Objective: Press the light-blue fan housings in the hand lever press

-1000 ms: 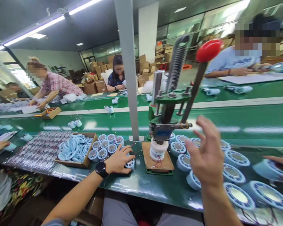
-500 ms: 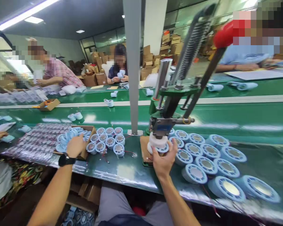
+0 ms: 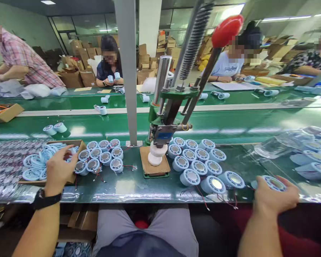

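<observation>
My left hand (image 3: 59, 166), a black watch on its wrist, is over a cardboard box (image 3: 81, 146) of light-blue rings (image 3: 34, 164); its fingers are curled round a blue ring piece. At the bench's right front, my right hand (image 3: 275, 196) grips a light-blue round unit (image 3: 274, 183) from above its rim. Between the hands stands a hand press (image 3: 164, 134) with a red-knobbed lever (image 3: 227, 31). Its white head meets a white round block (image 3: 154, 159) on a brown pad (image 3: 163, 167). Blue units with metal discs stand left (image 3: 105, 157) and right (image 3: 202, 166) of the press.
A grey post (image 3: 131, 89) rises behind the bench (image 3: 149, 191). Beyond the green belt (image 3: 238, 125) several people work. More blue units (image 3: 314, 160) and clear plastic lie at the far right. Silvery parts (image 3: 5, 160) cover the left end.
My right hand has left the press and moved far right with a blue unit. My left hand has lifted a ring piece. The view has turned right.
</observation>
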Available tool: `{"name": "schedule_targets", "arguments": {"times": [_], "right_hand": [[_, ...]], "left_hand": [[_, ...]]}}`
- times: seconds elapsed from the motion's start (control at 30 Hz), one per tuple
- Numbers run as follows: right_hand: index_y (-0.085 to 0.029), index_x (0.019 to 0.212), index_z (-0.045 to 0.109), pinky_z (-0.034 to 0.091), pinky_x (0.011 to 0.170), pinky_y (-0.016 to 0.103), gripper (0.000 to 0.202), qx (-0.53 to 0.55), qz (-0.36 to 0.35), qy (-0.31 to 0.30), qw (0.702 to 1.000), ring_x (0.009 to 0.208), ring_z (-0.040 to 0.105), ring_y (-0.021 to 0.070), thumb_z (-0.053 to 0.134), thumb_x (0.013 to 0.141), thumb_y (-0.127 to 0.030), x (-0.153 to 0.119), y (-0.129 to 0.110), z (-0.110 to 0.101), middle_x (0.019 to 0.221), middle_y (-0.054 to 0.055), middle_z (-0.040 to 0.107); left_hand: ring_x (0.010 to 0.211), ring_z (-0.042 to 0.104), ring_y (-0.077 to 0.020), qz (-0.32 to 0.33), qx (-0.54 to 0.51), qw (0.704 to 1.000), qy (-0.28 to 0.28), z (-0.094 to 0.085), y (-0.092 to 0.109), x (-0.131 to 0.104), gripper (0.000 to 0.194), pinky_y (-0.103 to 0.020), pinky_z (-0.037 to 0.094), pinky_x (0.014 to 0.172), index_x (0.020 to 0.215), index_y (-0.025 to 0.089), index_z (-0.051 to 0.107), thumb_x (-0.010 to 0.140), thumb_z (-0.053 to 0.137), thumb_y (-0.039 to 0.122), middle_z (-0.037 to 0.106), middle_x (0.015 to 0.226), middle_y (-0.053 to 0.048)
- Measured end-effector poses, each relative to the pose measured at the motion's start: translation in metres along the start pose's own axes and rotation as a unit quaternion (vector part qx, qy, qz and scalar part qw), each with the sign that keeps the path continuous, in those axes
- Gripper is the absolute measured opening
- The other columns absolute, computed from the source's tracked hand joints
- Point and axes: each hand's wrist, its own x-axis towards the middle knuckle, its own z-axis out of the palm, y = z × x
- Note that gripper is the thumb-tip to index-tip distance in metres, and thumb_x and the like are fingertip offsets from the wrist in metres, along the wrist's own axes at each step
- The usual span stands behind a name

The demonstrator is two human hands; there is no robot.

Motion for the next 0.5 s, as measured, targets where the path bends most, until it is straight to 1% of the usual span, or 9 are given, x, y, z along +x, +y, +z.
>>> {"name": "schedule_targets", "arguments": {"times": [0.07, 0.13, 0.2, 0.23, 0.3, 0.33, 0.37, 0.43, 0.5], "right_hand": [[-0.027, 0.099, 0.063, 0.034, 0.096, 0.070, 0.069, -0.025, 0.047, -0.066, 0.996, 0.118, 0.054, 0.0432, 0.059, 0.053, -0.078, 0.017, 0.008, 0.002, 0.102, 0.021, 0.057], [-0.026, 0.099, 0.065, 0.032, 0.099, 0.071, 0.074, -0.040, 0.038, -0.080, 0.995, 0.121, 0.052, 0.0441, 0.064, 0.046, -0.078, 0.016, -0.008, -0.002, 0.101, 0.021, 0.059], [-0.031, 0.111, 0.064, 0.034, 0.101, 0.068, 0.066, -0.020, -0.004, -0.046, 0.999, 0.125, 0.051, 0.0405, 0.067, 0.057, -0.069, -0.006, -0.045, -0.010, 0.112, 0.020, 0.059], [-0.036, 0.117, 0.063, 0.038, 0.100, 0.065, 0.057, 0.008, -0.031, -0.028, 0.999, 0.124, 0.053, 0.0377, 0.066, 0.067, -0.063, -0.026, -0.068, -0.012, 0.116, 0.018, 0.059], [-0.039, 0.122, 0.061, 0.050, 0.090, 0.058, 0.040, 0.102, -0.109, -0.052, 0.987, 0.112, 0.061, 0.0333, 0.061, 0.083, -0.046, -0.082, -0.119, -0.006, 0.118, 0.015, 0.060], [-0.039, 0.126, 0.059, 0.052, 0.089, 0.056, 0.036, 0.136, -0.172, -0.163, 0.962, 0.106, 0.063, 0.0310, 0.054, 0.090, -0.040, -0.114, -0.143, 0.003, 0.115, 0.012, 0.062], [-0.032, 0.128, 0.059, 0.054, 0.088, 0.056, 0.036, 0.177, -0.262, -0.272, 0.909, 0.103, 0.064, 0.0296, 0.051, 0.092, -0.034, -0.148, -0.167, 0.016, 0.111, 0.011, 0.064], [-0.030, 0.125, 0.063, 0.056, 0.095, 0.044, 0.038, 0.198, -0.345, -0.411, 0.820, 0.113, 0.062, 0.0237, 0.057, 0.088, -0.024, -0.211, -0.205, 0.049, 0.122, 0.008, 0.061], [-0.027, 0.130, 0.061, 0.051, 0.105, 0.042, 0.049, 0.172, -0.386, -0.512, 0.747, 0.128, 0.052, 0.0244, 0.062, 0.083, -0.014, -0.259, -0.232, 0.083, 0.137, 0.010, 0.051]], "left_hand": [[0.087, 0.066, -0.0246, 0.108, -0.057, 0.989, -0.088, 0.009, 0.024, -0.027, 0.032, -0.042, 0.054, 0.087, 0.113, 0.029, 0.065, 0.085, 0.052, 0.036, 0.071, 0.096, -0.003], [0.091, 0.066, -0.0233, 0.220, -0.083, 0.951, -0.203, 0.025, 0.042, -0.060, 0.031, -0.039, 0.054, 0.087, 0.112, 0.028, 0.067, 0.084, 0.055, 0.026, 0.072, 0.100, -0.003], [0.093, 0.065, -0.0244, 0.278, -0.083, 0.919, -0.268, 0.044, 0.052, -0.092, 0.034, -0.040, 0.054, 0.086, 0.115, 0.027, 0.066, 0.084, 0.055, 0.019, 0.072, 0.102, -0.005], [0.095, 0.064, -0.0251, 0.277, -0.083, 0.918, -0.271, 0.052, 0.055, -0.106, 0.035, -0.041, 0.054, 0.086, 0.117, 0.027, 0.066, 0.085, 0.055, 0.018, 0.072, 0.103, -0.006], [0.101, 0.062, -0.0263, 0.239, -0.091, 0.937, -0.238, 0.064, 0.054, -0.126, 0.033, -0.043, 0.053, 0.089, 0.120, 0.025, 0.064, 0.088, 0.056, 0.020, 0.069, 0.107, -0.008], [0.106, 0.060, -0.0272, 0.212, -0.096, 0.948, -0.215, 0.068, 0.053, -0.132, 0.033, -0.044, 0.052, 0.093, 0.121, 0.024, 0.063, 0.089, 0.057, 0.022, 0.067, 0.111, -0.010], [0.111, 0.058, -0.0282, 0.189, -0.100, 0.957, -0.195, 0.071, 0.051, -0.135, 0.034, -0.046, 0.051, 0.096, 0.123, 0.023, 0.061, 0.089, 0.059, 0.024, 0.064, 0.116, -0.011], [0.119, 0.054, -0.0306, 0.165, -0.099, 0.965, -0.181, 0.074, 0.046, -0.139, 0.041, -0.050, 0.048, 0.101, 0.127, 0.022, 0.058, 0.087, 0.063, 0.027, 0.060, 0.126, -0.012], [0.123, 0.051, -0.0322, 0.164, -0.095, 0.963, -0.189, 0.076, 0.043, -0.140, 0.046, -0.053, 0.046, 0.104, 0.131, 0.023, 0.056, 0.086, 0.064, 0.028, 0.058, 0.132, -0.012]]}}
